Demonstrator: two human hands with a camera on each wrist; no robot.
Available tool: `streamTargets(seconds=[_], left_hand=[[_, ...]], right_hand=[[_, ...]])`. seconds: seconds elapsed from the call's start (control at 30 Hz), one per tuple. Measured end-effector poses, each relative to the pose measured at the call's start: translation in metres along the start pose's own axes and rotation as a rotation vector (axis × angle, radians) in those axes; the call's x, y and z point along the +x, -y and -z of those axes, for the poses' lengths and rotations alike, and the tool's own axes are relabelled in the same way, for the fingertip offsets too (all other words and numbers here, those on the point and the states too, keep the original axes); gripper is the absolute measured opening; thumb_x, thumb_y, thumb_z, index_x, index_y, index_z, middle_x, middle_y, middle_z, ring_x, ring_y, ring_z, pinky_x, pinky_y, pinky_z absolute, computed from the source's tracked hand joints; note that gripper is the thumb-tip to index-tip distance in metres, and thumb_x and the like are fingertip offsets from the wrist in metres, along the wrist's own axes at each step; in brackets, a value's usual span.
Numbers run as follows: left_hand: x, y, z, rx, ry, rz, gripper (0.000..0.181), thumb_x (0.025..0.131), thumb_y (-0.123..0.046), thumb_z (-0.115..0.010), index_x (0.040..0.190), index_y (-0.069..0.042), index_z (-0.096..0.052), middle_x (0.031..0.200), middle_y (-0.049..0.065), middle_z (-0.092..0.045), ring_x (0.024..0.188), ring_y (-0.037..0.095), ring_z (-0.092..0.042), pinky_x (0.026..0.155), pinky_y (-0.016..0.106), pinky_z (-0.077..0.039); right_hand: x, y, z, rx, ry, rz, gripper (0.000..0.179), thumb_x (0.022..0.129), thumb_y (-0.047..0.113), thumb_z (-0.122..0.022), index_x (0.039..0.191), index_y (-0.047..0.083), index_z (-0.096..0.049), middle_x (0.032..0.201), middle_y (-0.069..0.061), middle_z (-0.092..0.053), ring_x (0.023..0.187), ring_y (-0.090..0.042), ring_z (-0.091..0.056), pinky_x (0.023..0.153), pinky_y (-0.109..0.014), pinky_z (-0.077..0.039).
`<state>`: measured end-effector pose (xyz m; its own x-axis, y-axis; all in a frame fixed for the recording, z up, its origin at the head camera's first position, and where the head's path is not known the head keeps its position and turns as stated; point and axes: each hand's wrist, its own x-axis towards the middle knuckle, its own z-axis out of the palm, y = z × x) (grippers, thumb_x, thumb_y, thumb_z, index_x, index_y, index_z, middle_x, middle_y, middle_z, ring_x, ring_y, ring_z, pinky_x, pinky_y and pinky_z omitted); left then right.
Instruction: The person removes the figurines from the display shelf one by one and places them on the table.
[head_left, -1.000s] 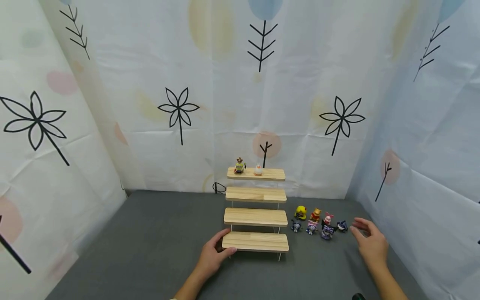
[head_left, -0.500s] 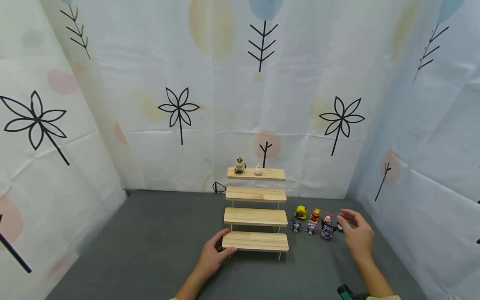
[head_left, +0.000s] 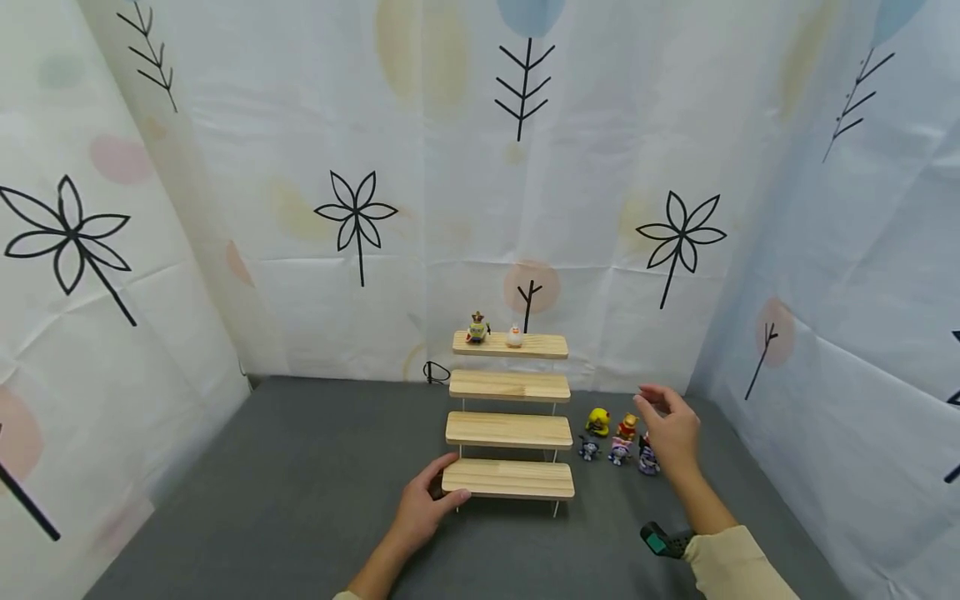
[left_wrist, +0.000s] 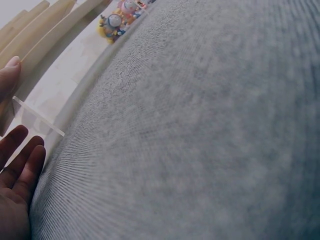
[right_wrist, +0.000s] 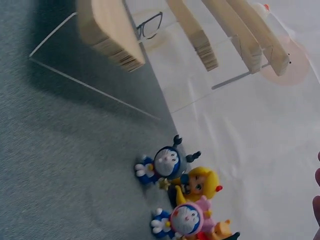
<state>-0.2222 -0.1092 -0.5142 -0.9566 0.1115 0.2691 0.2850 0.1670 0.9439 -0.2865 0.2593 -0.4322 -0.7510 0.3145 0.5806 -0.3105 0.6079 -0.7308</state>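
Observation:
My left hand (head_left: 420,504) grips the left end of the lowest board of a four-step wooden display stand (head_left: 508,479), thumb on the front edge. In the left wrist view, its fingers (left_wrist: 30,170) lie by a clear leg of the stand. My right hand (head_left: 673,429) hovers over the right side of a figurine cluster, thumb and forefinger apart with nothing seen between them. A yellow-haired figurine (head_left: 597,422), an orange bear figurine (head_left: 627,426), a pink-hooded one (head_left: 620,451), a dark blue one (head_left: 588,448) and a purple one (head_left: 648,457) stand left of it. Other figurines are hidden behind the hand.
A crowned yellow figurine (head_left: 477,328) and a white duck figurine (head_left: 514,336) stand on the top board. A thin black looped item (head_left: 435,372) lies behind the stand. Patterned white curtains (head_left: 450,208) enclose the grey table (head_left: 300,467). A dark device (head_left: 663,542) sits at my right wrist.
My right hand has moved left and away from me, from beside the rightmost blue figurine to over the cluster, covering some figurines. My left hand stays on the stand.

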Motion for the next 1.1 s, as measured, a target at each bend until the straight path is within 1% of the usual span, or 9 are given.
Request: streamTargets(seconds=[0.1,0.17,0.27,0.4,0.57,0.73,0.9,1.03,1.1], left_hand=[[0.005,0.014,-0.001,-0.004,-0.006,0.001,0.060,0.082,-0.008,-0.079,0.135,0.003,-0.053,0.112,0.018,-0.062,0.086,0.015,-0.059,0.067,0.025,-0.051],[0.007,0.023,-0.002,-0.010,-0.014,0.015,0.061,0.081,-0.008,-0.080,0.135,0.000,-0.053,0.111,0.017,-0.062,0.085,0.014,-0.059,0.067,0.025,-0.051],[0.008,0.027,-0.001,-0.029,-0.023,0.015,0.061,0.080,-0.010,-0.080,0.135,-0.002,-0.054,0.109,0.016,-0.062,0.084,0.013,-0.059,0.066,0.025,-0.051],[0.008,0.026,0.000,-0.028,-0.023,0.004,0.061,0.080,-0.012,-0.081,0.134,-0.002,-0.055,0.108,0.016,-0.062,0.084,0.015,-0.059,0.066,0.025,-0.050],[0.008,0.025,-0.001,-0.002,-0.013,0.012,0.061,0.080,-0.014,-0.081,0.134,-0.001,-0.055,0.109,0.016,-0.062,0.086,0.015,-0.059,0.068,0.025,-0.050],[0.007,0.025,-0.001,-0.001,-0.014,0.018,0.061,0.080,-0.014,-0.081,0.134,-0.002,-0.055,0.109,0.016,-0.062,0.086,0.016,-0.059,0.068,0.025,-0.050],[0.008,0.026,-0.001,-0.005,-0.017,0.019,0.062,0.081,-0.011,-0.080,0.135,-0.002,-0.054,0.109,0.015,-0.062,0.085,0.014,-0.059,0.067,0.025,-0.050],[0.008,0.026,-0.002,-0.013,-0.017,0.021,0.061,0.081,-0.007,-0.079,0.135,0.001,-0.053,0.109,0.015,-0.062,0.083,0.014,-0.059,0.066,0.025,-0.050],[0.007,0.019,-0.002,-0.007,-0.019,0.019,0.060,0.081,-0.006,-0.079,0.134,0.003,-0.053,0.107,0.016,-0.062,0.082,0.013,-0.059,0.065,0.025,-0.050]], right_hand=[[0.009,0.005,-0.005,0.015,0.021,-0.003,0.020,0.094,0.013,-0.066,0.111,0.002,-0.068,0.103,-0.014,-0.069,0.094,-0.026,-0.059,0.078,-0.027,-0.042],[0.015,0.009,-0.009,0.014,0.041,0.017,0.021,0.094,0.014,-0.066,0.111,0.002,-0.068,0.103,-0.015,-0.069,0.094,-0.028,-0.060,0.081,-0.032,-0.043],[0.024,0.014,-0.015,0.026,0.090,0.058,0.022,0.095,0.015,-0.066,0.113,0.002,-0.066,0.104,-0.016,-0.068,0.096,-0.031,-0.060,0.087,-0.042,-0.044],[0.035,0.023,-0.024,0.027,0.180,0.098,0.024,0.095,0.015,-0.065,0.116,0.003,-0.064,0.107,-0.017,-0.067,0.099,-0.033,-0.059,0.092,-0.050,-0.042],[0.046,0.034,-0.034,-0.020,0.274,0.108,0.030,0.096,0.020,-0.064,0.121,0.004,-0.061,0.112,-0.017,-0.065,0.105,-0.036,-0.056,0.092,-0.052,-0.041],[0.058,0.045,-0.048,-0.048,0.294,0.165,0.031,0.095,0.020,-0.066,0.121,0.004,-0.061,0.110,-0.017,-0.066,0.105,-0.036,-0.056,0.088,-0.053,-0.043],[0.067,0.057,-0.062,-0.077,0.321,0.222,0.032,0.094,0.019,-0.067,0.122,0.003,-0.061,0.110,-0.017,-0.066,0.106,-0.034,-0.055,0.089,-0.053,-0.042],[0.071,0.070,-0.072,-0.093,0.374,0.216,0.036,0.096,0.023,-0.065,0.126,0.005,-0.060,0.116,-0.016,-0.065,0.110,-0.035,-0.052,0.093,-0.053,-0.040],[0.072,0.077,-0.077,-0.095,0.406,0.205,0.038,0.096,0.024,-0.064,0.129,0.006,-0.058,0.120,-0.016,-0.063,0.113,-0.035,-0.051,0.095,-0.054,-0.039]])
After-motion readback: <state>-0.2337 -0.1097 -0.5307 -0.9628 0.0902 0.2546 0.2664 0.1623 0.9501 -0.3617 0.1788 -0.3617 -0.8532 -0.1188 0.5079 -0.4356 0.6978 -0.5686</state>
